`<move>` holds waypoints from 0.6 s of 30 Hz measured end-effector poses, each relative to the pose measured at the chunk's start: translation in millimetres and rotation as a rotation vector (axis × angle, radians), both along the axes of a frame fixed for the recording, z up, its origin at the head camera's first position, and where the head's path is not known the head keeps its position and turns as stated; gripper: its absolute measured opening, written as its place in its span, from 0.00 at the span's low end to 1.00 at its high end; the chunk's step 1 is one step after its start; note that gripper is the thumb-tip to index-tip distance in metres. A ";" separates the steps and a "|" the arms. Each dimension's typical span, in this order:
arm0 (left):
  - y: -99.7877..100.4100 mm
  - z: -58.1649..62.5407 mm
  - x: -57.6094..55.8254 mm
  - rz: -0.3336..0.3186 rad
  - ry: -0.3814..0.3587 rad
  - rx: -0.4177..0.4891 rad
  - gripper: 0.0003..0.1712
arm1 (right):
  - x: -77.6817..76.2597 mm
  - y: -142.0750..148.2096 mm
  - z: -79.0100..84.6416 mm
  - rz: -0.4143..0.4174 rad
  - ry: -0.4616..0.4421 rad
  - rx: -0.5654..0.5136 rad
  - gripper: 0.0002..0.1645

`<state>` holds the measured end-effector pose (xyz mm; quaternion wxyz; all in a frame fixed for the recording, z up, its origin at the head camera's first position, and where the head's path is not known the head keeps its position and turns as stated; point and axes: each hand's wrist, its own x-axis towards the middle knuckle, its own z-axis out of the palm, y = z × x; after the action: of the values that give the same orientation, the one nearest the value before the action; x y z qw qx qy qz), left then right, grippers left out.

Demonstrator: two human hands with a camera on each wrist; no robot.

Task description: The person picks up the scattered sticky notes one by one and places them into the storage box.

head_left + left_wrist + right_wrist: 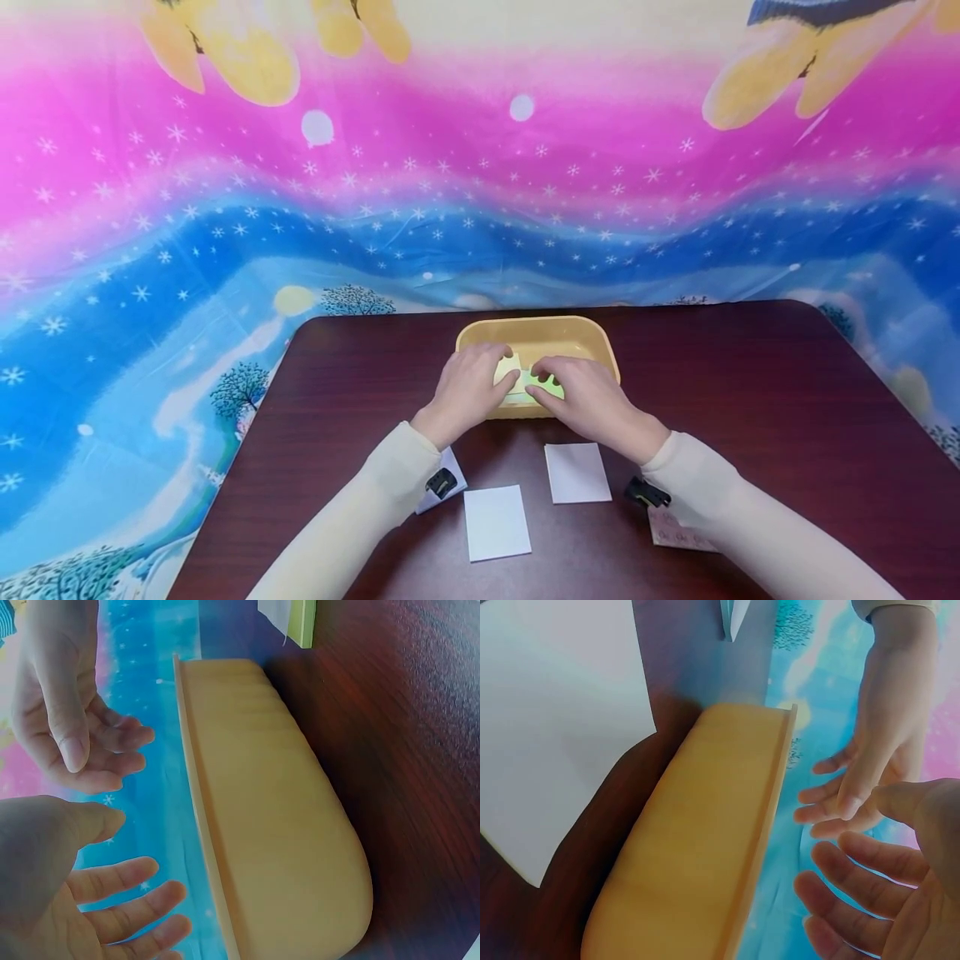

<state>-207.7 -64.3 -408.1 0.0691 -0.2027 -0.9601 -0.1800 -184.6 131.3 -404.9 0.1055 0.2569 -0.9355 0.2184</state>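
My left hand and right hand hover over a yellow plastic bin, fingers loosely bent and spread, with nothing gripped. In the bin, below the hands, lie a pale yellow square of paper and a bright green one, partly hidden by the fingers. The left wrist view has the left hand above the bin's rim, apart from its wall. From the right wrist, the right hand also appears clear of the bin wall, facing the other hand.
Two white square paper pads lie in front of the bin. Another pad is partly under the left sleeve, and a pinkish patterned one is partly under the right. Behind the dark wooden table hangs a colourful cloth.
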 end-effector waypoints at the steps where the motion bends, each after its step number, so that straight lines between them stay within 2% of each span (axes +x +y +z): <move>1: 0.3 0.0 0.7 -0.003 0.000 0.003 0.19 | 0.7 0.9 -0.1 -0.001 0.002 -0.001 0.14; 18: 3.1 -2.4 15.0 -0.058 0.016 0.008 0.19 | 12.1 17.6 -3.8 -0.042 0.020 0.013 0.14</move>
<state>-192.7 -61.2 -410.6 0.0725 -0.2315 -0.9524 -0.1843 -172.5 148.9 -408.7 0.1177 0.2400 -0.9410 0.2073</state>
